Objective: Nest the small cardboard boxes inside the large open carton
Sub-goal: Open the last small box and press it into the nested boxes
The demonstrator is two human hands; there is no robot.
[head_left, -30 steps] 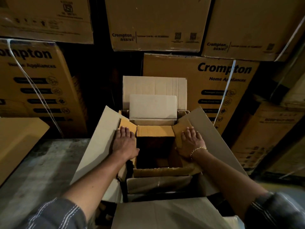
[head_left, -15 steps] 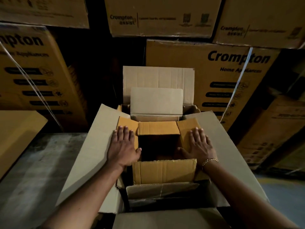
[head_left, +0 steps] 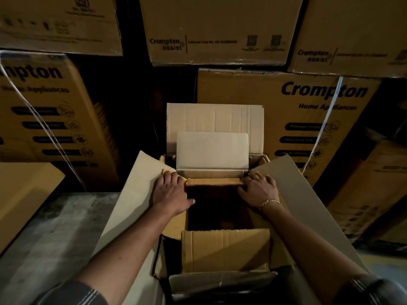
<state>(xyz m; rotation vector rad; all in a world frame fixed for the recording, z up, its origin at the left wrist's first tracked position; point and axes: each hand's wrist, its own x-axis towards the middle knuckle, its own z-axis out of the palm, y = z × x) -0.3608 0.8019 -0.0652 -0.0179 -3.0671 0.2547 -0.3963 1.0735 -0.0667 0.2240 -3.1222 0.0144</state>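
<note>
Head view, dim light; large carton stands open in the middle of the scene, its pale left and right flaps splayed outward, its far flap upright.

Small box of brown card sits down inside the large carton, top open, interior dark; its near flap stands up toward the camera, its far flap shows as a narrow brown strip between the two hands.

A pale inner flap stands just beyond that strip, in front of the carton's far flap; it looks like part of another box lodged between the two, though I cannot tell for sure.

Left hand: fingers straight and together, palm down, pressing flat on the small box's left flap; thumb stretched out over the dark opening.

Right hand: palm down on the small box's right flap, fingers a little bent and spread, tips at the far right corner; gold bracelet on the wrist.

Striped sleeves at the near edge.

Behind: stacked cartons printed "Crompton Home Appliances", some bound with a white strap; grey floor to the left; flat cardboard sheet at far left.
</note>
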